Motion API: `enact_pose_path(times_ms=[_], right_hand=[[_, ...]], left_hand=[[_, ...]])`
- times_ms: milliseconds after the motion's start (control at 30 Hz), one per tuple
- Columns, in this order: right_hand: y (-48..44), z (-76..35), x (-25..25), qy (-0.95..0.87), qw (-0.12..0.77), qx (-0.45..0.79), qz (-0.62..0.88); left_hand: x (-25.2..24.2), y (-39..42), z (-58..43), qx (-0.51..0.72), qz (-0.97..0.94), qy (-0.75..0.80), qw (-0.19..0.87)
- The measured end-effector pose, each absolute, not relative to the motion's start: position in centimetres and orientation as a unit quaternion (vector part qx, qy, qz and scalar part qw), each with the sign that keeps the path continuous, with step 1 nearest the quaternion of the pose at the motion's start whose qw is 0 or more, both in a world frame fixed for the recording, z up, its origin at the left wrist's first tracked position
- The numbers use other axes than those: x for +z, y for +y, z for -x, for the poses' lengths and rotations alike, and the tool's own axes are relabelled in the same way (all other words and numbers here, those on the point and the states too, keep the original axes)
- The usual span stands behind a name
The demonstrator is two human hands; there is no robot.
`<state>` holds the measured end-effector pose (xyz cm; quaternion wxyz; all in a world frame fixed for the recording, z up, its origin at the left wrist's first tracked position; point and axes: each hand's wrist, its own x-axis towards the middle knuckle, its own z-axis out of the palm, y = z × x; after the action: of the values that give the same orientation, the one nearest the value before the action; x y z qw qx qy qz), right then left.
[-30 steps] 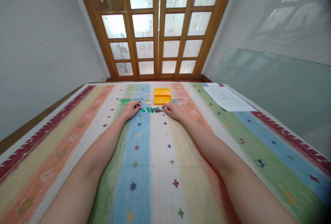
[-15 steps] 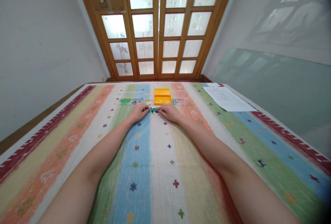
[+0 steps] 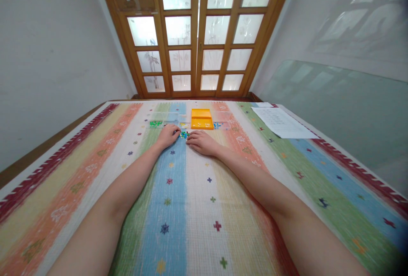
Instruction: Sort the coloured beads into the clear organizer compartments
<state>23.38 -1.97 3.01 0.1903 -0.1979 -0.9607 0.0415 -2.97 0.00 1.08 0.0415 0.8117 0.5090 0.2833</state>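
A small pile of mixed green, blue and yellow pieces (image 3: 184, 134) lies on the striped cloth, between my two hands. My left hand (image 3: 168, 135) rests at its left edge with fingers curled in; what they hold, if anything, is too small to make out. On the pile's right side lies my right hand (image 3: 202, 142), its fingers stretched out toward the left and the fingertips at the pieces. Just beyond stands an open yellow box (image 3: 202, 125) with a few small pieces in it. Clear trays hold green pieces (image 3: 156, 124) on the left and blue pieces (image 3: 218, 125) on the right.
Sheets of printed paper (image 3: 280, 122) lie at the table's right side. The striped tablecloth (image 3: 199, 199) covers the table. Past its far edge are wooden doors (image 3: 198, 55) with glass panes, and a glass sheet (image 3: 344, 110) leans along the right wall.
My right hand has moved left and its fingers have straightened. The pile has shifted left and looks more gathered. My left hand has barely moved; the view has shifted slightly.
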Motion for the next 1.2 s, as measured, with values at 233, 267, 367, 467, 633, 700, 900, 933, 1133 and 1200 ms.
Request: enact_pose_path(times_ms=[233,267,367,467,633,700,900,933,1133,1200], right_hand=[[-2.0,-23.4,2.7,-0.961,0.183,0.024,0.207],[-2.0,-23.3,2.7,-0.961,0.183,0.02,0.206],[-2.1,-23.2,2.4,-0.962,0.181,0.014,0.206],[-2.1,-23.2,2.4,-0.964,0.168,0.014,0.207],[-2.0,-23.2,2.2,-0.967,0.154,0.01,0.202],[-1.9,-23.1,2.1,-0.967,0.154,0.009,0.2],[-1.9,-23.1,1.9,-0.966,0.165,0.0,0.197],[-1.8,-23.1,1.8,-0.965,0.17,0.0,0.198],[-0.4,-23.8,1.0,-0.932,0.253,0.002,0.259],[0.4,-24.4,0.8,-0.911,0.288,0.012,0.295]], left_hand=[[0.6,0.4,3.5,0.298,-0.782,0.546,0.027],[0.4,0.5,3.7,0.302,-0.775,0.554,0.028],[0.1,0.8,4.0,0.307,-0.765,0.565,0.039],[0.0,0.9,4.1,0.301,-0.764,0.569,0.044],[-0.2,1.0,4.3,0.296,-0.754,0.586,0.034],[-0.2,1.1,4.4,0.298,-0.757,0.579,0.046],[0.2,1.0,4.3,0.304,-0.788,0.531,0.064],[0.2,1.0,4.2,0.302,-0.791,0.528,0.062],[0.5,0.9,4.2,0.301,-0.797,0.521,0.056],[0.5,0.9,4.4,0.294,-0.804,0.513,0.057]])
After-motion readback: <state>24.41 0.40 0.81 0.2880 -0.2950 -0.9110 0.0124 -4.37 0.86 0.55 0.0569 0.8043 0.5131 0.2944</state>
